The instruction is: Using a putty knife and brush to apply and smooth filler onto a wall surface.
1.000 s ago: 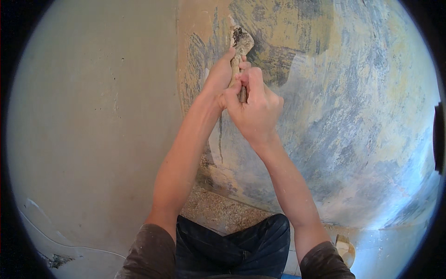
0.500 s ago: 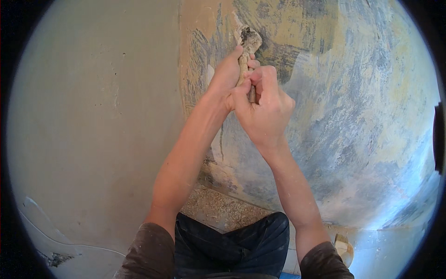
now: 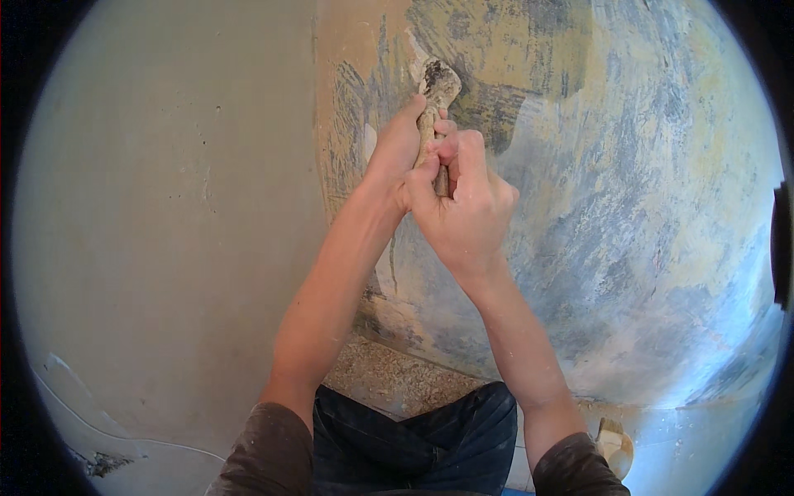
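Observation:
Both my hands grip a plaster-caked scraper, its stained, roughly wedge-shaped head pointing up against the patchy wall. My left hand is closed around the handle just below the head, thumb along its side. Lower down, my right hand wraps the handle's end with curled fingers, touching the left wrist. The scraper's front edge meets the wall beside a pale scraped streak. Most of the handle is hidden by my fingers.
Smooth grey-beige wall fills the left side, meeting the scraped part at a vertical line. Crumbled debris covers the floor by my knees. A thin white cable runs at lower left; a yellowish object sits at lower right.
The whole view has shifted a little, so wall, hands and scraper all sit slightly lower. Both hands keep the same grip, and the scraper stays at nearly the same spot on the wall.

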`<move>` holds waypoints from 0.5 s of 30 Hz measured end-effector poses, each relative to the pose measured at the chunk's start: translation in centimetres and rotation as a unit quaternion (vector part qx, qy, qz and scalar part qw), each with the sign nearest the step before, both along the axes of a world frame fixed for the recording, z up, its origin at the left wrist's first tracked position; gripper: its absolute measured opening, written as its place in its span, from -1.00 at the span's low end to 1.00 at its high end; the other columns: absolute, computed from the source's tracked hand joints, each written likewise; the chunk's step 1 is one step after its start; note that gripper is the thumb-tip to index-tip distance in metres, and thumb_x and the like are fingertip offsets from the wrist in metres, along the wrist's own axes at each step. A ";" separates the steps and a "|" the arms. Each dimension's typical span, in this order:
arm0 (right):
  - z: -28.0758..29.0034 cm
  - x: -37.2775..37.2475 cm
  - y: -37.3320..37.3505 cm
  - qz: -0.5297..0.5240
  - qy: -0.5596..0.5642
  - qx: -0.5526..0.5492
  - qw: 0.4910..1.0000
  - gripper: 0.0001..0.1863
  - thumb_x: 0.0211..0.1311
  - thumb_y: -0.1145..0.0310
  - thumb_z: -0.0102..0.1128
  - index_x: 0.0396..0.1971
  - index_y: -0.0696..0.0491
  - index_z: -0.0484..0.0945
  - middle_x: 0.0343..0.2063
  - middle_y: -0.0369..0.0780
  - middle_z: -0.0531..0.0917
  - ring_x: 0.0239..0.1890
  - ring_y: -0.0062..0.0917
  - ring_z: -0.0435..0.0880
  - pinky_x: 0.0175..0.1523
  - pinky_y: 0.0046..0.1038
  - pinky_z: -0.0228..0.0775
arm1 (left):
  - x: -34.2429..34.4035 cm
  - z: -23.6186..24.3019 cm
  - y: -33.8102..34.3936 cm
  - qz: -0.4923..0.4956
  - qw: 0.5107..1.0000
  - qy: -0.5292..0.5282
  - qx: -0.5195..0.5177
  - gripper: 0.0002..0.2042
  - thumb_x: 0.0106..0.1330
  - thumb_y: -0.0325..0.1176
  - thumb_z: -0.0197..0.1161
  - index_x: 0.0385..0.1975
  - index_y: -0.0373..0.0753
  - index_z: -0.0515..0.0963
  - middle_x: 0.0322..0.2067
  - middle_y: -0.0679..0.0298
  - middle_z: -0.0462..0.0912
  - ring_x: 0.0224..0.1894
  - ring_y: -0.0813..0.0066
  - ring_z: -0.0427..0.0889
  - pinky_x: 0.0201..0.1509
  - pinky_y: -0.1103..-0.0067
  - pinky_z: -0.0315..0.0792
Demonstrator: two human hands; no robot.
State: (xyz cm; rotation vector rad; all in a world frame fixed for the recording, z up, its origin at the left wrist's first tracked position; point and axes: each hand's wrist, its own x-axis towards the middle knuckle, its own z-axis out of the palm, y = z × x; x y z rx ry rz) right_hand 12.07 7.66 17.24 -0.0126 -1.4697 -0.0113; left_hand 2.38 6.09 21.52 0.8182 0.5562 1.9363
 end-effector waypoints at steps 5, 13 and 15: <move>-0.2 -0.1 0.3 0.018 -0.003 -0.002 1.000 -0.88 0.07 0.53 0.22 -0.43 0.09 0.45 -0.72 -0.27 0.48 -0.75 -0.57 0.47 -0.58 -0.51 0.35 | 0.0 -0.2 0.1 0.008 1.000 0.000 -0.004 -0.71 0.55 -0.12 -0.18 -0.26 -0.22 0.32 -0.57 0.33 0.38 -0.69 0.62 0.22 -0.67 0.69 0.23; -0.5 -1.7 1.1 -0.019 -0.023 -0.011 0.999 -0.88 0.09 0.49 0.21 -0.42 0.08 0.43 -0.63 -0.20 0.62 -0.66 -0.38 0.63 -0.55 -0.43 0.44 | -1.8 0.6 0.7 0.033 0.999 0.033 -0.018 -0.71 0.54 -0.10 -0.16 -0.29 -0.19 0.32 -0.58 0.36 0.39 -0.70 0.63 0.23 -0.70 0.69 0.24; -0.1 -2.5 1.0 -0.009 -0.012 -0.004 1.000 -0.88 0.10 0.48 0.21 -0.41 0.08 0.43 -0.63 -0.20 0.62 -0.66 -0.36 0.64 -0.55 -0.42 0.44 | -2.1 0.7 0.3 0.052 0.997 0.056 -0.030 -0.71 0.54 -0.10 -0.16 -0.29 -0.19 0.32 -0.59 0.37 0.39 -0.71 0.64 0.23 -0.70 0.69 0.24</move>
